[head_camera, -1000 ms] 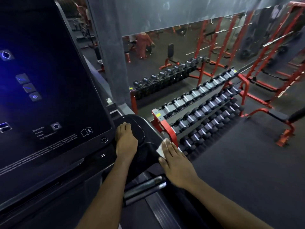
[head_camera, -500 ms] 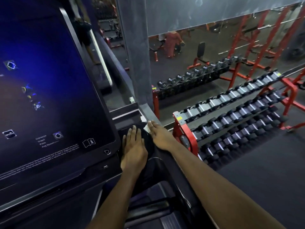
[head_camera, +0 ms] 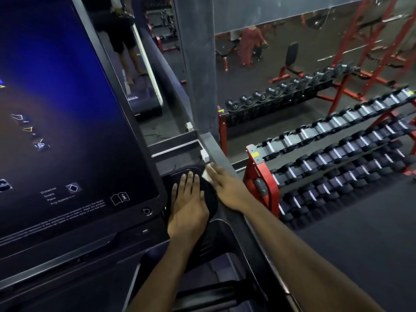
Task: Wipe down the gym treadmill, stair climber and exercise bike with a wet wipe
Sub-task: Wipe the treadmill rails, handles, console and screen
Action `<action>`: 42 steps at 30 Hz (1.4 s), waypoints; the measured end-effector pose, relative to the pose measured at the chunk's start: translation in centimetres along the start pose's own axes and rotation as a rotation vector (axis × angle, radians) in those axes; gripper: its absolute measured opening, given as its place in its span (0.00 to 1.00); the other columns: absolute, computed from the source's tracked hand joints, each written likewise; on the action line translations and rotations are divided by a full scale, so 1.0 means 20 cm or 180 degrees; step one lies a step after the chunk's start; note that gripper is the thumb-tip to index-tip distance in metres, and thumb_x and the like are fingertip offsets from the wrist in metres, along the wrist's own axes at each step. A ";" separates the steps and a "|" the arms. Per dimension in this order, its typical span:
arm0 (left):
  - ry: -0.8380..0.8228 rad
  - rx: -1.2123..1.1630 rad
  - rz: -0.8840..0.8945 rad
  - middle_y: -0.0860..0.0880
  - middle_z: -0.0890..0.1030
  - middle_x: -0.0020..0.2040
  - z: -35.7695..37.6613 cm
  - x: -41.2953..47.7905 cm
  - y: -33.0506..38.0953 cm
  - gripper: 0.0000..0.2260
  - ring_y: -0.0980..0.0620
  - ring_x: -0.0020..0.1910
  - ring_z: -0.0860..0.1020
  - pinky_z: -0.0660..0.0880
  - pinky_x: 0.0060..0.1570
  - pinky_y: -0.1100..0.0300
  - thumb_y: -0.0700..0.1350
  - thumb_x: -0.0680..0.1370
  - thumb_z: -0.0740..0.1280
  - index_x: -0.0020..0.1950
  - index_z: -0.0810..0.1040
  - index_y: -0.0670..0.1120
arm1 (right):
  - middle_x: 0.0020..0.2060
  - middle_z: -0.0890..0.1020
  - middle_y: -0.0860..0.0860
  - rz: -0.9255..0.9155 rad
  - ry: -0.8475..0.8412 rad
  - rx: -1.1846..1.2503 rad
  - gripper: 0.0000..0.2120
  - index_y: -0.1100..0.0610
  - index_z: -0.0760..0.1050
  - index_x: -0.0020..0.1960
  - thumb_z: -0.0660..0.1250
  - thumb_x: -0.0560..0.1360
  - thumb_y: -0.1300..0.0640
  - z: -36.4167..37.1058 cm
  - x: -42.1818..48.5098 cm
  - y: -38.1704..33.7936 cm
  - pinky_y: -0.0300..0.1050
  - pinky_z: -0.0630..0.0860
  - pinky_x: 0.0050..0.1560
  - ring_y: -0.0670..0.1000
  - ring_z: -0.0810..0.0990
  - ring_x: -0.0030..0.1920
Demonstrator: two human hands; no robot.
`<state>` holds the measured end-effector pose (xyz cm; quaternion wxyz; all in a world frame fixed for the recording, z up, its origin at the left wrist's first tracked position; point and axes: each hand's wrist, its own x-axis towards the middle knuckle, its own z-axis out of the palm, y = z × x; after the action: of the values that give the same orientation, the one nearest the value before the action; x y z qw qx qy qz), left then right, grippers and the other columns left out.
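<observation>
The left hand lies flat, fingers straight and close together, on the treadmill tray, probably for support, while the right hand, fingers flat, presses the wet wipe onto its far rim, with the dumbbell rack beyond.

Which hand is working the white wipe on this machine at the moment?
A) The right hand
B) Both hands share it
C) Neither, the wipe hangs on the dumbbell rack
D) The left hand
A: the white wipe peeks out from under the fingers of the right hand, while the left hand lies flat on the dark round pad with no wipe showing.
</observation>
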<state>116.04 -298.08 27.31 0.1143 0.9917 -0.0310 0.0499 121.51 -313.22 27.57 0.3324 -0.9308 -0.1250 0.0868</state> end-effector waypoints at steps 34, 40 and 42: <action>0.0122 -0.0078 -0.0021 0.52 0.53 0.83 -0.02 -0.03 0.02 0.25 0.57 0.82 0.47 0.43 0.81 0.54 0.50 0.85 0.45 0.83 0.56 0.48 | 0.38 0.84 0.53 0.1223 -0.2074 0.2379 0.21 0.56 0.82 0.41 0.61 0.83 0.45 -0.05 0.73 -0.08 0.44 0.78 0.47 0.49 0.80 0.35; 0.0117 -0.0113 -0.0035 0.52 0.54 0.83 -0.03 -0.02 0.02 0.24 0.58 0.81 0.48 0.44 0.81 0.55 0.50 0.86 0.49 0.82 0.57 0.48 | 0.40 0.83 0.55 0.1147 -0.1998 0.2585 0.17 0.57 0.80 0.46 0.61 0.84 0.47 -0.07 0.68 -0.05 0.44 0.78 0.45 0.51 0.80 0.38; 0.0098 -0.0125 -0.0065 0.53 0.54 0.83 -0.03 -0.02 0.02 0.24 0.58 0.81 0.47 0.42 0.80 0.56 0.50 0.86 0.50 0.83 0.57 0.48 | 0.43 0.86 0.54 0.1247 -0.1727 0.3105 0.17 0.57 0.82 0.50 0.60 0.84 0.47 -0.08 0.57 0.05 0.44 0.81 0.46 0.51 0.84 0.40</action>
<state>115.62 -298.33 27.99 0.1347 0.9887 -0.0201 0.0633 132.89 -311.55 27.31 0.6559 -0.6207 0.0230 0.4290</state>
